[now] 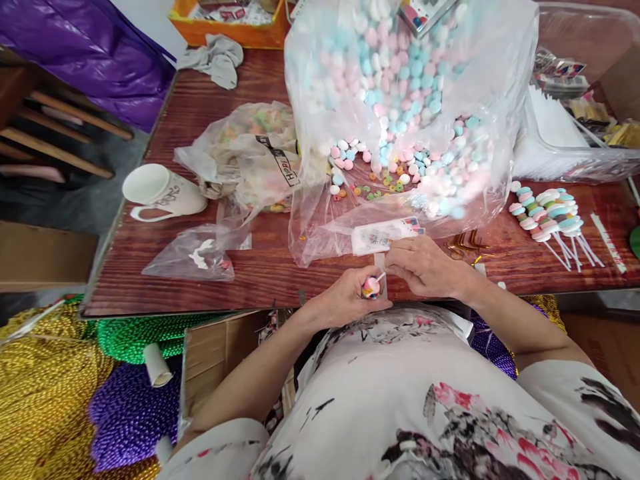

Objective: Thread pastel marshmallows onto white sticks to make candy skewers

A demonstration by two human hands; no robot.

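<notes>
My left hand (350, 297) is closed around a stack of pastel candies on a white stick (371, 287), held at the near table edge. My right hand (425, 265) pinches a narrow clear plastic sleeve (380, 263) just above that candy stick. A small stack of clear printed wrappers (383, 235) lies right behind my hands. Beyond it a big open plastic bag (400, 100) spills pink, blue and white candies (395, 160) and small ring candies onto the table. Finished candy skewers (547, 212) lie in a pile to the right.
A white mug (160, 193) lies on its side at the left of the wooden table (200, 280). Crumpled plastic bags (250, 160) sit in the middle left. Gold twist ties (463, 241) lie near my right hand. Green, gold and purple beaded bundles (75, 387) fill the floor at lower left.
</notes>
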